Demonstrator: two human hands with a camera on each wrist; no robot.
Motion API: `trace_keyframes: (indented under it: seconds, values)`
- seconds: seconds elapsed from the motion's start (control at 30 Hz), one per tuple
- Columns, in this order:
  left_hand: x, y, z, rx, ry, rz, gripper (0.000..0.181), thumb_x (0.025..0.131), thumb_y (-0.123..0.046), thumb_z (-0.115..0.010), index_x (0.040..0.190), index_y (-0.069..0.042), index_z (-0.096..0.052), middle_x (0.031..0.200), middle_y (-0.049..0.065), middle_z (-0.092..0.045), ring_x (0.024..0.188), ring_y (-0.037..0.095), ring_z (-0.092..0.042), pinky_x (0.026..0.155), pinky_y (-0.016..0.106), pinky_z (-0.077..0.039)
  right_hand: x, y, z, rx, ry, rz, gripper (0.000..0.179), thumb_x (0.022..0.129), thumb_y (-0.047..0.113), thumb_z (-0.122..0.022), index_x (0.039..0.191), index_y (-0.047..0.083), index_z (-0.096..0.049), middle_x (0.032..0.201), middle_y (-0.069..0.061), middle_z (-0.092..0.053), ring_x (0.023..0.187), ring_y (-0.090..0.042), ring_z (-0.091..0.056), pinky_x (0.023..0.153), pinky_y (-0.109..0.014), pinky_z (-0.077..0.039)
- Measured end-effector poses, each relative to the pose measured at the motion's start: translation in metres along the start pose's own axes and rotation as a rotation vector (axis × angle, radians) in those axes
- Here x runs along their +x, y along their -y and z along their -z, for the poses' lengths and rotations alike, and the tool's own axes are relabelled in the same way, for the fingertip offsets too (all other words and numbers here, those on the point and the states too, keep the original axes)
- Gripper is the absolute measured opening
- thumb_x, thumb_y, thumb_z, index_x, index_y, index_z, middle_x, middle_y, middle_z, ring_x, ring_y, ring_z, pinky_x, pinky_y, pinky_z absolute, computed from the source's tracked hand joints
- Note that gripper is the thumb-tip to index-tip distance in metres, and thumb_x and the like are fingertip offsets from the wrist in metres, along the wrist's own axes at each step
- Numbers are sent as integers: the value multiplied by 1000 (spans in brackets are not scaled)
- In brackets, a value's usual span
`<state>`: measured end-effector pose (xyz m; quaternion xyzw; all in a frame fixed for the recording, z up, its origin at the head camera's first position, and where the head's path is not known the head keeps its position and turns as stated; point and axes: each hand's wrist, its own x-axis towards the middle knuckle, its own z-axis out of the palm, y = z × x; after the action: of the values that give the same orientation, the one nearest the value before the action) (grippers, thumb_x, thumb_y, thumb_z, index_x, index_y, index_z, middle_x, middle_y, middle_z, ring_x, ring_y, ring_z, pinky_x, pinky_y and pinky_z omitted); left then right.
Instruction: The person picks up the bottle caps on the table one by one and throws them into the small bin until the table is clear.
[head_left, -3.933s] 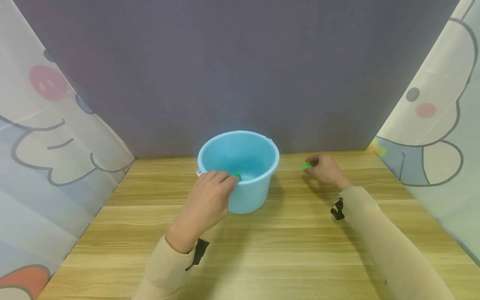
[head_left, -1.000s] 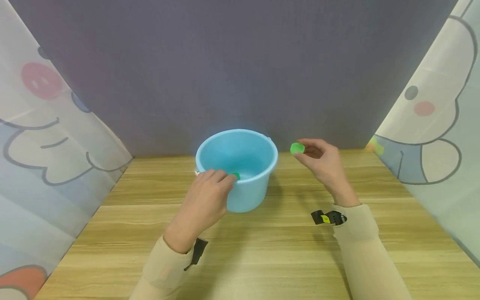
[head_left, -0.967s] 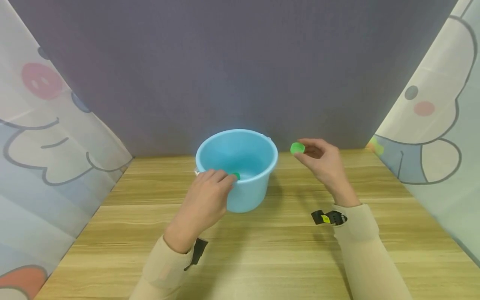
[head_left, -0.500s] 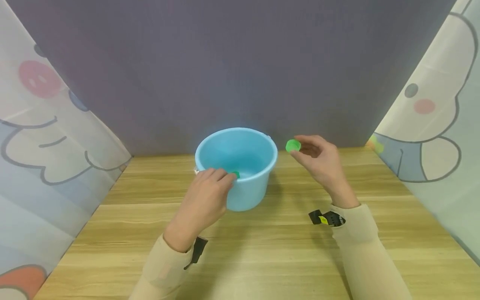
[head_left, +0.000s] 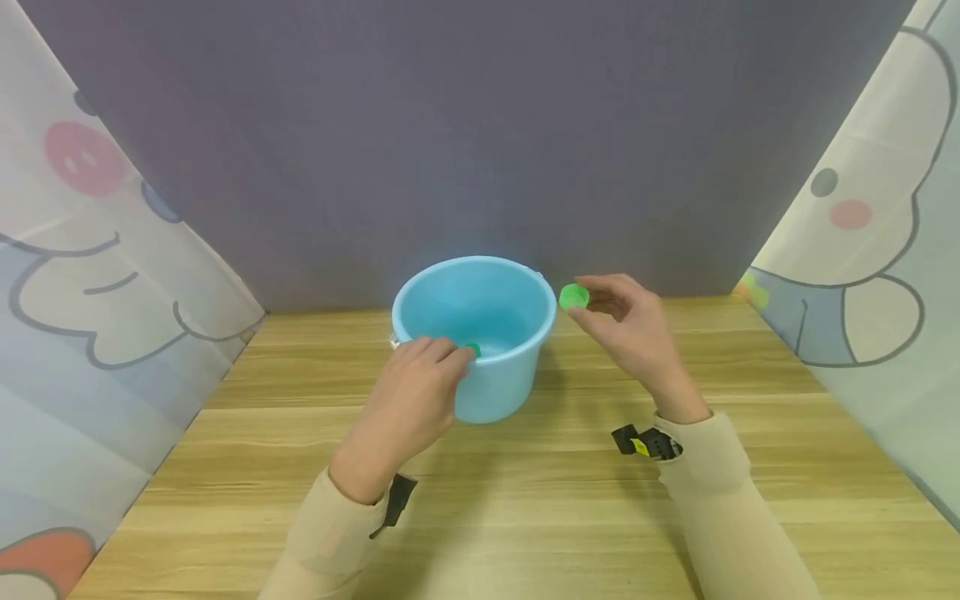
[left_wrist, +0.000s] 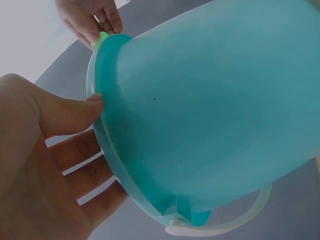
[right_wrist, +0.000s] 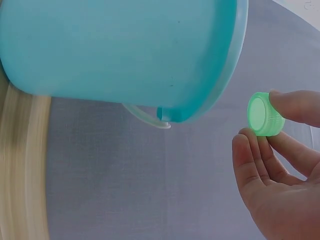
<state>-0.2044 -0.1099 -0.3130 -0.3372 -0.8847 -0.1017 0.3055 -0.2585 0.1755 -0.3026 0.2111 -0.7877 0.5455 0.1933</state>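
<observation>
A light blue plastic bucket [head_left: 495, 392] stands upright on the table. My left hand [head_left: 408, 400] grips its near rim; in the left wrist view the thumb [left_wrist: 75, 115] lies on the outside and the fingers pass behind the rim. Just past that thumb, a small green thing [head_left: 474, 349] shows inside the bucket, mostly hidden, its kind unclear. Beside the right side of the rim, my right hand [head_left: 630, 333] pinches a green bottle cap [head_left: 574, 297] between thumb and fingertips. The right wrist view has this ribbed cap [right_wrist: 265, 115] held apart from the bucket.
The wood-grain table [head_left: 555, 525] reaches back to a dark grey wall panel [head_left: 480, 133]. Cartoon-printed curtains [head_left: 832, 242] flank both sides. A white handle [left_wrist: 225, 227] hangs from the bucket's rim. Both wrists wear a black camera mount [head_left: 648, 442].
From low over the table at the right, my right hand has risen with the green bottle cap and moved left to the bucket's rim. The left hand has stayed on the rim.
</observation>
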Motion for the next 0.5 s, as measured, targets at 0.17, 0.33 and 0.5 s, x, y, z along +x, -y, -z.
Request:
trace_keyframes:
  seconds: [0.17, 0.33, 0.5]
  values:
    - [0, 0, 0, -1, 5, 2, 26, 83, 10, -66, 105, -4, -71, 92, 6, -69, 84, 27, -61, 77, 39, -51, 0, 2, -4, 21, 10, -2, 39, 90, 3, -75, 127, -6, -65, 119, -16, -62, 103, -19, -62, 93, -23, -52]
    - [0, 0, 0, 2, 6, 2, 25, 84, 10, -66, 105, -4, -71, 92, 6, -69, 84, 27, -61, 77, 39, -51, -1, 0, -7, 33, 25, 2, 39, 91, 3, -75, 127, -6, -65, 119, -15, -62, 104, -21, -62, 96, -32, -53]
    - [-1, -1, 0, -2, 10, 4, 24, 85, 8, -67, 106, -4, -71, 92, 6, -69, 84, 28, -60, 77, 39, -51, -3, 0, -9, 27, 27, -3, 38, 91, 4, -74, 127, -4, -66, 120, -14, -61, 104, -21, -62, 98, -37, -52]
